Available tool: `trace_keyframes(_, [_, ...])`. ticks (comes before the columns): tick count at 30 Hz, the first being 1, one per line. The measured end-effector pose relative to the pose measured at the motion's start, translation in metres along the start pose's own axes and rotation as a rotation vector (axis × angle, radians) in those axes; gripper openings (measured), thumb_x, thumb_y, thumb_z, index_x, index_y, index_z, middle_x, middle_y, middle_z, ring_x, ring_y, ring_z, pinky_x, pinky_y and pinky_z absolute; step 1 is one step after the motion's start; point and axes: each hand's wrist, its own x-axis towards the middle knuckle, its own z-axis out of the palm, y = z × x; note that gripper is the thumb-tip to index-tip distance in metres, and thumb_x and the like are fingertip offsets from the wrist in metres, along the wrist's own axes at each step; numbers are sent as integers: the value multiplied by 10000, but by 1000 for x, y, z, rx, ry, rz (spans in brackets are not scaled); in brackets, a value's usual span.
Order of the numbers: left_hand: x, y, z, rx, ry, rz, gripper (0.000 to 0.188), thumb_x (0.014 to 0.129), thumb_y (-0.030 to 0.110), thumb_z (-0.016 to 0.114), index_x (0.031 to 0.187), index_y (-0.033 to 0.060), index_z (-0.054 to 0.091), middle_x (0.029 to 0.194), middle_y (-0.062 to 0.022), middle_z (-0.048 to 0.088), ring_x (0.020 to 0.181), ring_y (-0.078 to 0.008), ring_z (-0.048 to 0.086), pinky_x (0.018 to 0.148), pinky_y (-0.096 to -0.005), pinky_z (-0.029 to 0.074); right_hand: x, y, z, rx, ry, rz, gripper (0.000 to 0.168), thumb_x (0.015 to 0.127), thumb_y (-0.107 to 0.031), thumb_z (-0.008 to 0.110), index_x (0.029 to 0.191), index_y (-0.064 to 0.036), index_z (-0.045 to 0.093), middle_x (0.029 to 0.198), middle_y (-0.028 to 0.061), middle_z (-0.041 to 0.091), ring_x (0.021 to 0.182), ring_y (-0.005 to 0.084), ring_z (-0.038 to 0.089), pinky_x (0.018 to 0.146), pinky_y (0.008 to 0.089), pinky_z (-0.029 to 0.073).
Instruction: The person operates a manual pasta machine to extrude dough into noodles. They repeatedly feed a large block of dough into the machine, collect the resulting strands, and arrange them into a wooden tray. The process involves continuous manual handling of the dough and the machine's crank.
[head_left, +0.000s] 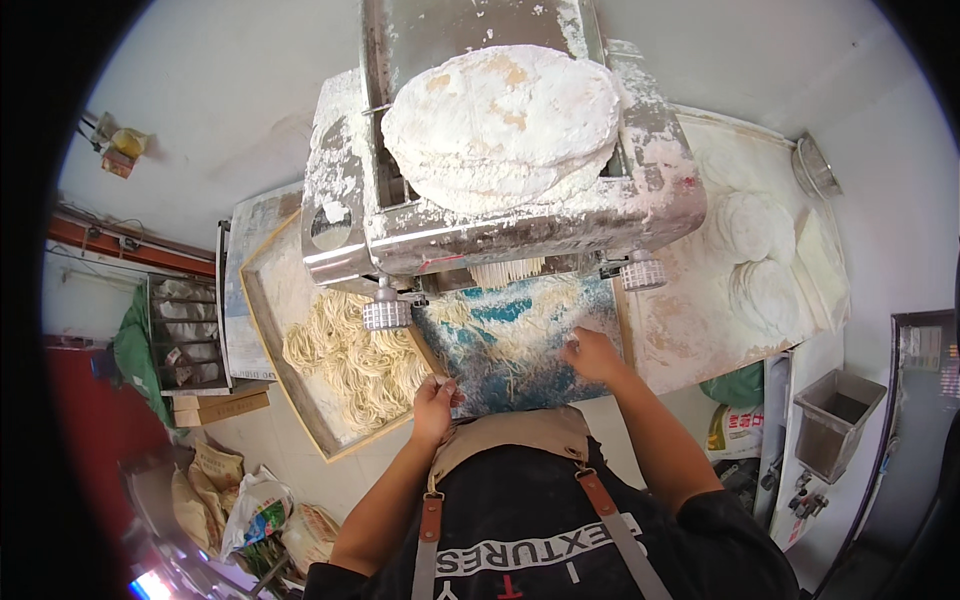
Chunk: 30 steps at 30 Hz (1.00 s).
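Note:
Before me stands a flour-dusted metal noodle machine (480, 240), with a stack of floured dough sheets (502, 112) on its top. A fringe of cut noodles (506, 273) hangs from its outlet. Beneath it, loose noodle strands and flour lie scattered over a blue surface (480, 379). My right hand (592, 354) is above the right side of this surface, its fingers curled. My left hand (436, 406) is near the front left corner, by the edge of a wooden tray (300, 409) with several noodle nests (364, 356). Whether either hand holds any strands is unclear.
Two textured metal knobs (386, 313) jut from the machine's front. On the right, a floured table (675, 330) bears stacks of round dough sheets (765, 296) and a metal sieve (816, 166). A metal bin (838, 424) is at right; several sacks (255, 510) stand on the floor at left.

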Motion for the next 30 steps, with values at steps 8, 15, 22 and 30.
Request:
trace_keyframes(8, [79,-11,5,-10,-46,136,149,950,108,550,1054,2,563,914,-89,638,740,-141,595,651,-284,484,70,38,16,690,102,149,304,847,-285,690,989,-34,596,891,103,673,790,291,678,664,388,519])
trace_keyframes(15, [159,32,48,-189,57,-159,202,926,135,473,1095,45,535,1002,-83,615,914,-215,636,767,-353,489,125,25,12,1274,132,397,302,909,-244,639,1153,-75,583,1080,75,625,1014,252,629,871,404,524])
trace_keyframes(22, [186,24,59,-339,54,-184,207,846,60,509,1050,80,538,974,-89,616,944,-229,642,812,-385,486,142,30,16,1512,131,450,392,936,-282,596,1234,-41,515,1294,103,501,1128,313,572,975,435,465])
trace_keyframes(30, [190,21,52,-398,32,-182,247,750,30,516,991,79,521,961,-95,609,945,-244,644,850,-389,455,151,30,20,1516,128,483,515,946,-355,581,1322,-32,442,1343,127,469,1175,316,549,988,430,456])
